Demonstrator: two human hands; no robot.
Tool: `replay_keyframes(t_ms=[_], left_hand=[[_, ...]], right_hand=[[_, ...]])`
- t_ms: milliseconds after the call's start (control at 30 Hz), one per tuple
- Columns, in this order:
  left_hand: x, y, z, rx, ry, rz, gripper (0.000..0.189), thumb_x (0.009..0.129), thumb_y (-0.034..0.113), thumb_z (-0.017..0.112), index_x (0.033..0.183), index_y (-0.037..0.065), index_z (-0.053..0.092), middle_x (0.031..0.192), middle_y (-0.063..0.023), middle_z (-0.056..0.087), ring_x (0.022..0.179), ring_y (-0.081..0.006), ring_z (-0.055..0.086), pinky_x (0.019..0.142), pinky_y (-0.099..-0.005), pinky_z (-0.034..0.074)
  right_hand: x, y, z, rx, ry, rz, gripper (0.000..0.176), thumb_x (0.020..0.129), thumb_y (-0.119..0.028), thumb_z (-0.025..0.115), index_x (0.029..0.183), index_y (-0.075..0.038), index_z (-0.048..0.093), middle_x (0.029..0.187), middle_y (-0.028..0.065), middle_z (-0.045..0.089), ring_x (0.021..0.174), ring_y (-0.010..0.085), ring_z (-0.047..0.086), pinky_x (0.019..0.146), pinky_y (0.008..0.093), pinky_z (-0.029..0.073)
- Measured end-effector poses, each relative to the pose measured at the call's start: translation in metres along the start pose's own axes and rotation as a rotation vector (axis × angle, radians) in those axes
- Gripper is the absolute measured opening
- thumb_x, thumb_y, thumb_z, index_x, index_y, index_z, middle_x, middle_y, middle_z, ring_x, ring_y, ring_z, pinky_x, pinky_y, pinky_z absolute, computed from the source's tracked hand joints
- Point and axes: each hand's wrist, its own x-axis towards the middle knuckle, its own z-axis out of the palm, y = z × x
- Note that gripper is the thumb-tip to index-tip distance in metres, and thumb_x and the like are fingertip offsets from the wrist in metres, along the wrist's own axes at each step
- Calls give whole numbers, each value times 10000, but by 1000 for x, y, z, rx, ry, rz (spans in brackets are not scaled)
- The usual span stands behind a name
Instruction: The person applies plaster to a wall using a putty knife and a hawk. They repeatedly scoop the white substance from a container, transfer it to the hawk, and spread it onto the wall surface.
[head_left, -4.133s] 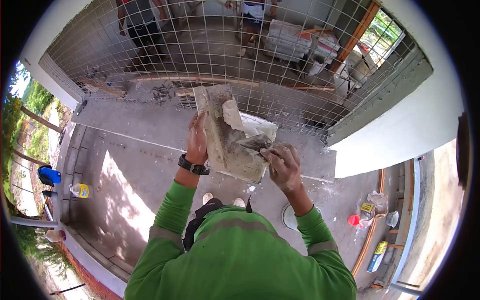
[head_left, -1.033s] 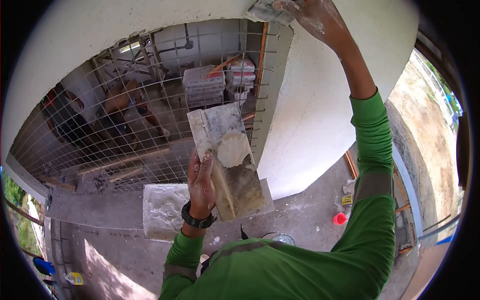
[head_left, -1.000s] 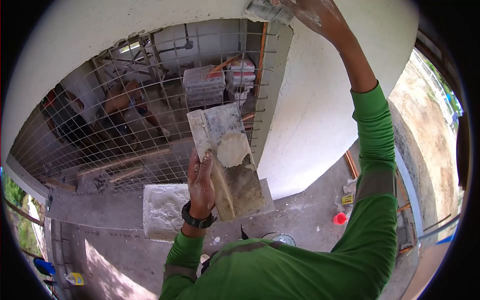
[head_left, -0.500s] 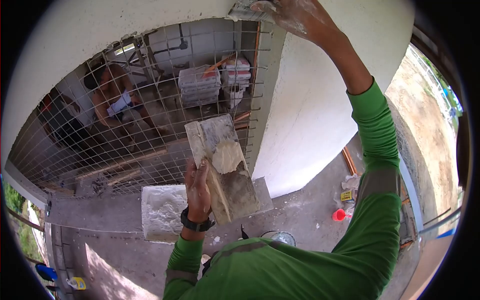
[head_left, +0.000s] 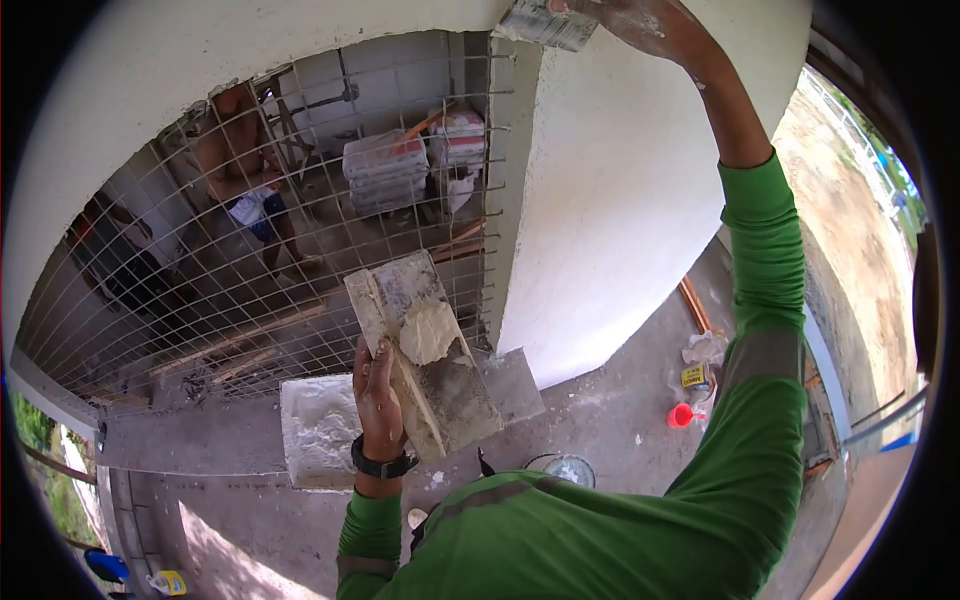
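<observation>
- Bucket (head_left: 592, 473) partly hidden by the green shirt (head_left: 570, 540); whitish-grey contents are seen inside.
- Rectangular tub (head_left: 288, 450) is placed just beside the left wrist; rough white paste is held in it, depth cannot be told.
- Red cup (head_left: 681, 416) and yellow-labelled container (head_left: 695, 377) are set near each other on the floor (head_left: 620, 450), at right; yellow-labelled jug (head_left: 172, 582) is cut by the lower left edge.
- Floor is grey concrete, specked white; a sunlit patch is cast at lower left.
- Window opening is crossed by wire mesh (head_left: 300, 230); stacked bags (head_left: 385, 175) and two people are seen behind it.
- Pale, smooth wall (head_left: 620, 200) is curved by the lens.
- Board (head_left: 462, 395), flat, stained, with a raised strip along one side, is held tilted in front of the mesh; a rounded, creamy lump (head_left: 428, 332) is carried on it.
- Left hand (head_left: 380, 405) is closed around the strip, thumb on top.
- Scraper (head_left: 548, 25), wide-bladed, smeared, is gripped by the right hand (head_left: 640, 18) at the opening's upper corner; fingers partly cropped, wall contact cannot be told.
</observation>
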Motion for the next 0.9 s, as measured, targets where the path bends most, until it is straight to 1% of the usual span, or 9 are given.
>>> replay_keyframes(t_ms=[100, 200, 233, 300, 433, 500, 567, 600, 900], left_hand=[[1, 0, 3, 58, 4, 34, 451, 1035, 206, 472, 1377, -88, 469, 1354, -159, 507, 1213, -215, 520, 1043, -331, 404], [0, 11, 8, -29, 15, -28, 455, 1034, 212, 473, 1382, -82, 461, 1303, -154, 544, 1190, -208, 531, 1021, -323, 412], [0, 13, 9, -45, 16, -68, 455, 1034, 210, 470, 1382, -83, 460, 1318, -158, 536, 1200, -214, 530, 1025, -327, 411], [-1, 15, 8, -19, 10, -42, 452, 1033, 209, 474, 1383, -77, 463, 1310, -148, 543, 1197, -209, 533, 1021, -328, 414], [6, 11, 10, -83, -23, -12, 441, 1028, 196, 485, 1381, -68, 470, 1290, -137, 562, 1179, -197, 546, 1018, -322, 420], [12, 13, 18, -180, -8, -50, 441, 1027, 186, 488, 1389, -65, 462, 1295, -138, 563, 1177, -193, 550, 1021, -317, 420], [14, 18, 25, -269, 20, -100, 442, 1026, 176, 490, 1397, -63, 455, 1300, -139, 564, 1175, -189, 553, 1024, -312, 421], [15, 25, 28, -296, -27, -80, 444, 1028, 170, 492, 1406, -58, 445, 1305, -140, 566, 1175, -186, 556, 1028, -307, 420], [15, 41, 45, -187, -153, 92, 389, 1048, 190, 492, 1372, -25, 484, 1237, -101, 598, 1152, -149, 551, 1015, -286, 413]], right_hand=[[9, 22, 12, -84, 111, -103, 376, 946, -324, 636, 1077, 27, 603, 958, 183, 667, 860, 296, 648, 772, 405, 549], [26, 42, -1, -583, 331, -89, 368, 905, -340, 645, 1001, 13, 608, 926, 195, 641, 826, 372, 627, 740, 430, 533], [34, 83, -2, -735, 650, -346, 393, 892, -367, 665, 965, 12, 592, 883, 175, 634, 767, 328, 617, 695, 430, 502], [13, 28, -31, -263, 377, -41, 364, 902, -353, 666, 945, 1, 597, 871, 150, 638, 730, 254, 596, 666, 400, 477], [-27, -37, -6, -32, 313, 201, 230, 932, -214, 673, 951, 8, 617, 815, 119, 644, 747, 193, 602, 674, 351, 508], [-58, -37, 32, -31, 299, 5, 291, 906, -203, 710, 1140, -38, 652, 1000, 101, 715, 825, 208, 698, 723, 322, 558], [-85, -67, 64, -16, 182, -48, 224, 915, -150, 686, 1089, -14, 643, 993, 107, 706, 815, 205, 705, 625, 324, 570], [-97, -81, 81, 149, 148, -11, 247, 865, -154, 731, 1049, -9, 652, 996, 154, 701, 780, 313, 686, 682, 378, 571], [-152, -118, 126, 323, -97, 144, 269, 848, -99, 718, 1080, 0, 626, 1070, 181, 681, 943, 362, 680, 741, 415, 578]])
